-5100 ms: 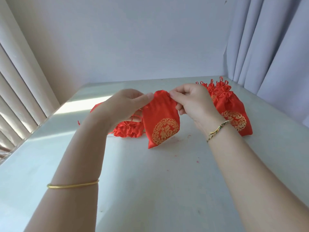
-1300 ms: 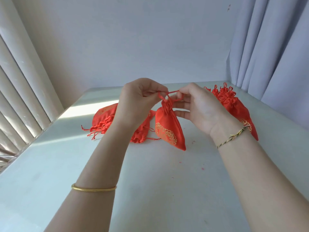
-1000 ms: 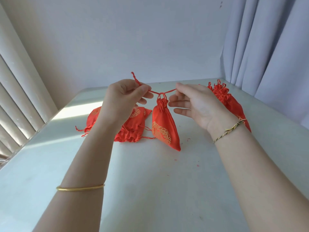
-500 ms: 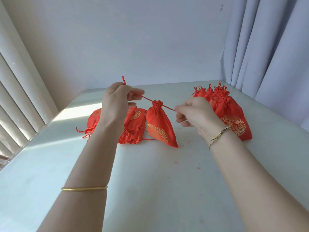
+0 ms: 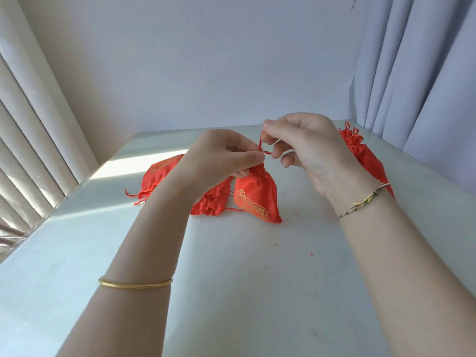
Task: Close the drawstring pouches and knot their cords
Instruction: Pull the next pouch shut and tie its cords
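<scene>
Over the pale bench (image 5: 231, 292), the left hand (image 5: 219, 158) pinches the gathered neck of a small red satin pouch with gold print (image 5: 257, 199). The right hand (image 5: 306, 143) pinches its thin red cord (image 5: 261, 143), seemingly mid-knot. Light, limp, slippery stuff, I'd say, best held at the neck.
</scene>
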Motion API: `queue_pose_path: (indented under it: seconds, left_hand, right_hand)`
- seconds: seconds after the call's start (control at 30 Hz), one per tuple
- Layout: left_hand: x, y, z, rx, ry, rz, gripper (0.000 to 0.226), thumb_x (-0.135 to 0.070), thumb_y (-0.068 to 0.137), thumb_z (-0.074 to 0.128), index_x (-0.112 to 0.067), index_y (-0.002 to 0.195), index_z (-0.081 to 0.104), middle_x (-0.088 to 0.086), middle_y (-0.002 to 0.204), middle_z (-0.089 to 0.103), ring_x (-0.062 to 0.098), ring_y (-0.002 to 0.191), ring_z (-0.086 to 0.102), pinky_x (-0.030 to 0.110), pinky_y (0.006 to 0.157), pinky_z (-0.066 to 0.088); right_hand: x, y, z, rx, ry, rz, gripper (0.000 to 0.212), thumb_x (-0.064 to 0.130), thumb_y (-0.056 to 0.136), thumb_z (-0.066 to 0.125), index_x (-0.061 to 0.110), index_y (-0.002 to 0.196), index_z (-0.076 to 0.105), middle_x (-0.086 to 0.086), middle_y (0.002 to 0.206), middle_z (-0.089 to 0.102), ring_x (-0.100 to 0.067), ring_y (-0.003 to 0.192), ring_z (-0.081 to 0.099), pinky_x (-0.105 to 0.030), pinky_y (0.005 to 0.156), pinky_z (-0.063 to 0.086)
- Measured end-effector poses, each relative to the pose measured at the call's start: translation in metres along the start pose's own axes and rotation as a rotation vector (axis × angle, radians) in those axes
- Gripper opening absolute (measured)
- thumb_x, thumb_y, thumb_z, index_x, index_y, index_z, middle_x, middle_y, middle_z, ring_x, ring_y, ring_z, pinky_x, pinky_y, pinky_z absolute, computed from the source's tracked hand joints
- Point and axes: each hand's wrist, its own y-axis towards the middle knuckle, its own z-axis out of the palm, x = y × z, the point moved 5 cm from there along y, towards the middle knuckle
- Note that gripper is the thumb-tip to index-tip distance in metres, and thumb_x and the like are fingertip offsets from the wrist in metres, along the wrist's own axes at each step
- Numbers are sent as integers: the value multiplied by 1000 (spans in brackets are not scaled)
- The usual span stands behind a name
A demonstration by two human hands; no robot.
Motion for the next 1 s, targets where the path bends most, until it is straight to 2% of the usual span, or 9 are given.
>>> queue_pose_path:
  seconds: [0.1, 0.2, 0.3, 0.37, 0.47, 0.63, 0.83, 0.93, 1.0]
  left_hand:
    - [-1, 1, 1, -32, 23, 31, 11, -15, 85, 66, -12, 75, 66, -1, 62, 61, 9, 57, 56, 18, 60, 50]
    - [3, 4, -1, -43, -73, 10, 16, -15, 89, 61, -11, 74, 66, 0, 65, 61, 10, 56, 55, 22, 62, 52]
    - [5, 5, -2, -54, -156, -3, 14, -10, 91, 56, -8, 80, 64, -1, 65, 60, 8, 54, 54, 20, 61, 51]
    - [6, 5, -3, -75, -198, -22, 12, -9, 92, 55, -7, 82, 62, 1, 66, 60, 8, 53, 55, 20, 59, 51]
    - [8, 5, -4, -115, -229, -50, 9, -10, 91, 57, -6, 85, 62, 3, 66, 61, 8, 52, 56, 19, 56, 52]
    - [10, 5, -4, -160, -237, -83, 9, -9, 89, 60, -6, 81, 62, 3, 57, 61, 5, 47, 58, 18, 53, 52]
    - [11, 5, -8, -184, -228, -90, 11, -8, 90, 58, -2, 84, 64, 4, 56, 61, 8, 51, 59, 20, 55, 51]
    - [7, 5, -10, -198, -237, -74, 13, -4, 89, 57, 3, 98, 63, 8, 64, 63, 11, 56, 61, 24, 62, 54]
    - [5, 4, -13, -209, -242, -68, 25, 3, 85, 57, -3, 109, 58, 7, 69, 63, 14, 62, 62, 28, 70, 55]
  right_hand:
    - [-3, 0, 4, 14, 59, 19, 26, 22, 91, 56, 13, 67, 63, -2, 74, 65, -10, 48, 52, -22, 45, 37]
    - [-11, 2, 5, 60, 248, 187, 41, 34, 98, 36, 5, 85, 63, -11, 81, 68, -17, 46, 56, -23, 42, 37]
    - [-16, 1, 9, 127, 290, 257, 27, 17, 94, 32, 3, 96, 55, -16, 82, 65, -21, 49, 60, -23, 42, 38]
    - [-17, 2, 9, 89, 221, 199, 14, 3, 88, 38, 5, 93, 52, -14, 78, 63, -19, 51, 60, -23, 43, 40]
    - [-16, 3, 8, 39, 38, 36, 17, -8, 80, 54, 9, 82, 53, -8, 66, 59, -12, 51, 56, -19, 46, 43]
    - [-12, 3, 15, 44, -217, -202, 25, 2, 70, 75, 20, 68, 57, 5, 65, 57, -5, 58, 51, -19, 58, 45]
    - [-6, 0, 17, -30, -426, -351, 10, 5, 71, 74, 11, 75, 67, 16, 60, 46, 5, 52, 47, -8, 54, 35]
    - [-5, 0, 22, -77, -577, -439, 5, 10, 73, 71, 13, 77, 71, 8, 69, 51, -1, 60, 50, -14, 58, 39]
    - [-7, -1, 24, -87, -628, -446, 3, 13, 75, 70, 13, 78, 72, -2, 76, 59, -11, 66, 53, -25, 64, 43]
